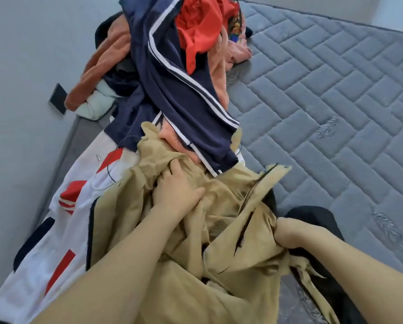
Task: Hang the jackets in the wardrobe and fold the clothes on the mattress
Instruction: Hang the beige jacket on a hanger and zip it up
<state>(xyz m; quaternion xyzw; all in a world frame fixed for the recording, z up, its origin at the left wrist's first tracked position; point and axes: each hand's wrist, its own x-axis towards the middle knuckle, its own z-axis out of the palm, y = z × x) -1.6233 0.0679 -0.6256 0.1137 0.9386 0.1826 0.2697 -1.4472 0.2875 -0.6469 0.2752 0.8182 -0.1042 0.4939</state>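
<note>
The left hand [177,185] lies on the crumpled tan jacket [186,265], fingers reaching forward and digging into a fold of the cloth, thumb spread to the right — it grips a bunch of the fabric. The right hand [286,232] is closed in a fist round another bunch of the same jacket near its right edge, beside a dark zip line. The jacket lies in the near middle of the scene, heaped and wrinkled, over a black garment [312,220] that shows under the right hand.

To the left of the jacket, touching it, a white jacket with red and dark patches [55,230] is spread along the near-left edge of the grey quilted mattress [336,101]. Farther off, a navy garment with white stripes [172,90] drapes down over the far end of the tan jacket. Above it sits a red cloth [198,26], with peach fabric [219,78] beside it — and at far left an orange-brown piece [102,66] and a pale mint one [95,104] rest against the grey wall [32,66].
</note>
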